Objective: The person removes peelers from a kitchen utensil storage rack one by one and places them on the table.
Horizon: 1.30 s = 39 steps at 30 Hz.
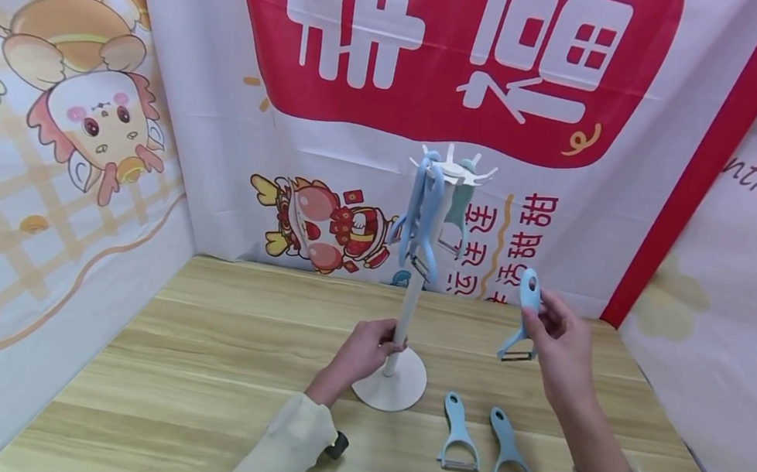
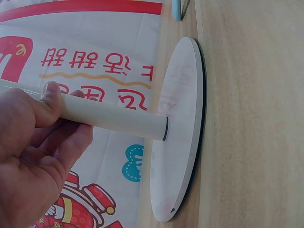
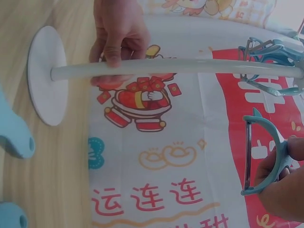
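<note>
A white stand [image 1: 405, 313] with a round base and a crown of hooks rises from the wooden table. Low on its pole, my left hand [image 1: 369, 348] grips it with the thumb and fingers wrapped round. Several blue peelers [image 1: 429, 211] and a green peeler [image 1: 461, 202] hang from the hooks. To the right of the stand, my right hand [image 1: 561, 346] pinches a light blue peeler [image 1: 526, 303] by its handle, in the air, blade end down. In the right wrist view that peeler's curved head [image 3: 273, 135] and metal blade show clearly, apart from the pole.
Two more blue peelers, one nearer the stand [image 1: 458, 432] and one farther right [image 1: 507, 445], lie on the table [image 1: 191, 402] with blades toward the front. Behind stands a printed cloth [image 1: 333, 145]; others hang at both sides.
</note>
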Tool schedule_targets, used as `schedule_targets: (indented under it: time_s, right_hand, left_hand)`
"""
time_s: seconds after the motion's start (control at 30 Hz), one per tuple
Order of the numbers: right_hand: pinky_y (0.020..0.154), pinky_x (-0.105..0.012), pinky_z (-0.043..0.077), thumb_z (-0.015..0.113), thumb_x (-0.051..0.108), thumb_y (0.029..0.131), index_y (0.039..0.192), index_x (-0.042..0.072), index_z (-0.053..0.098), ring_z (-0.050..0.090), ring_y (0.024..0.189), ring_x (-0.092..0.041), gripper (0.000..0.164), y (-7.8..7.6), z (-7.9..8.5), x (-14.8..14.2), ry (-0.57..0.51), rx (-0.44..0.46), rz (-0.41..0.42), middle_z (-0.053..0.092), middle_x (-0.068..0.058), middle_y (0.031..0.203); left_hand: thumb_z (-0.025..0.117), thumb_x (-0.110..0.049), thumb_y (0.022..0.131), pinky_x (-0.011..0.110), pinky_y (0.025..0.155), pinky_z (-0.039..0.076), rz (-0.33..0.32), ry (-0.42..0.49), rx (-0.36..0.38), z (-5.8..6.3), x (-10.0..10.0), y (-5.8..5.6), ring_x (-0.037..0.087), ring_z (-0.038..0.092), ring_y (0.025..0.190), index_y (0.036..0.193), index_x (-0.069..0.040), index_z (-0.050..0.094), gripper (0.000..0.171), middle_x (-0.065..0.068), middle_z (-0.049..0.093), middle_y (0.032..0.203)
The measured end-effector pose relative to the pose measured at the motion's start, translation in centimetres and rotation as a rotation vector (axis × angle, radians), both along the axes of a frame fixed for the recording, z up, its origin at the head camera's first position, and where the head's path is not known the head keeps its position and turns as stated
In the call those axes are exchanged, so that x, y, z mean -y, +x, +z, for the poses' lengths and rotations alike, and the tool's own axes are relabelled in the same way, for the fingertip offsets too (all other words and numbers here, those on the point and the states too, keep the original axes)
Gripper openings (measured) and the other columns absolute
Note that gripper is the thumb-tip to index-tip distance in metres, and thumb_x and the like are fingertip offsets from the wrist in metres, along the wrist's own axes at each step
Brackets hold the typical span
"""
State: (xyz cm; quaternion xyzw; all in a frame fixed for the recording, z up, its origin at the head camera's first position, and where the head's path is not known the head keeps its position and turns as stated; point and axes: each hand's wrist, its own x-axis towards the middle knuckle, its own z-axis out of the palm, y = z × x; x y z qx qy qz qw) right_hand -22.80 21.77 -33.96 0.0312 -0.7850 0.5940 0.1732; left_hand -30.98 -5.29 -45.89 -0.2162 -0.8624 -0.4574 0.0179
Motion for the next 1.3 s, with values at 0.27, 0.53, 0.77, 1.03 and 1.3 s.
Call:
schedule_targets:
  time_s: [0.27, 0.53, 0.77, 1.03, 1.3]
  right_hand:
    - [0.076, -0.009, 0.05, 0.059, 0.022, 0.101, 0.146, 0.003, 0.047, 0.05, 0.093, -0.009, 0.05, 0.1, -1.1, -0.5, 0.006, 0.053, -0.035, 0.055, 0.01, 0.105]
    - [0.075, -0.009, 0.051, 0.058, 0.019, 0.101, 0.145, 0.001, 0.048, 0.051, 0.09, -0.006, 0.048, 0.3, -2.0, -1.0, 0.02, 0.069, -0.044, 0.055, 0.012, 0.102]
    - [0.076, -0.009, 0.051, 0.057, 0.016, 0.101, 0.145, 0.003, 0.048, 0.051, 0.09, -0.005, 0.047, 0.3, -3.0, -1.5, 0.007, 0.078, -0.044, 0.055, 0.017, 0.099]
    - [0.079, -0.008, 0.051, 0.058, 0.025, 0.101, 0.149, 0.005, 0.044, 0.053, 0.093, -0.002, 0.053, 0.5, -3.9, -2.2, 0.022, 0.124, -0.061, 0.055, 0.014, 0.104]
    - [0.077, -0.009, 0.052, 0.057, 0.027, 0.101, 0.147, 0.003, 0.046, 0.053, 0.091, -0.003, 0.052, 0.9, -4.5, -2.8, 0.042, 0.13, -0.075, 0.055, 0.013, 0.102]
  left_hand:
    - [0.061, -0.007, 0.098, 0.042, 0.095, 0.058, -0.003, -0.003, 0.02, 0.1, 0.1, 0.1, 0.019, 0.069, 0.101, 0.109, -0.005, 0.068, 0.013, 0.004, 0.073, 0.101]
    - [0.061, -0.007, 0.098, 0.041, 0.094, 0.058, -0.002, -0.002, 0.023, 0.0, 0.0, 0.0, 0.019, 0.069, 0.101, 0.111, -0.004, 0.067, 0.014, 0.004, 0.073, 0.101]
    - [0.061, -0.007, 0.098, 0.042, 0.096, 0.058, 0.0, -0.002, 0.028, 0.0, 0.0, 0.1, 0.019, 0.069, 0.102, 0.111, -0.004, 0.067, 0.015, 0.003, 0.072, 0.102]
    - [0.061, -0.007, 0.098, 0.043, 0.096, 0.058, 0.001, 0.009, 0.031, 0.1, 0.1, 0.1, 0.019, 0.069, 0.102, 0.108, -0.009, 0.068, 0.012, 0.002, 0.072, 0.101]
    - [0.061, -0.008, 0.098, 0.044, 0.097, 0.057, -0.002, 0.017, 0.043, 0.0, 0.1, 0.1, 0.019, 0.068, 0.102, 0.107, -0.011, 0.068, 0.011, 0.002, 0.072, 0.101]
